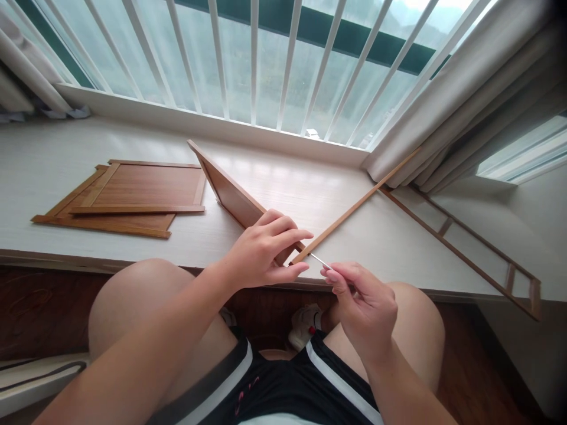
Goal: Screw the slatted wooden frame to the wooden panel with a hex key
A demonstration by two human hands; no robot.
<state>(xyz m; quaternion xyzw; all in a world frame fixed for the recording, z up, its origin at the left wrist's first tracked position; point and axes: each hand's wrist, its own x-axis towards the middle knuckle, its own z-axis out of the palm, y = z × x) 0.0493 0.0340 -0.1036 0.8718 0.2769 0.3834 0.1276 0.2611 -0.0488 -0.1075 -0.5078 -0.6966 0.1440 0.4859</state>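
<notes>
My left hand [270,248] is wrapped over the near end of a framed wooden panel [230,192], which stands on its edge and slants away to the left. Its index finger and thumb reach toward a long wooden strip [349,211] that meets the panel at this corner. Between the fingertips of my right hand [364,301] is a thin silver rod, apparently a hex key [319,260]. The rod's tip touches the strip's near end; whether it sits in a screw is too small to tell. Palm and panel hide part of the joint.
Two framed wooden panels [146,188] lie overlapped on the white sill [274,171] at left. A ladder-like wooden frame [460,248] rests at right, beyond the strip's far end. Barred window [254,71] and curtains [447,106] border the back. My knees press near the sill's front edge.
</notes>
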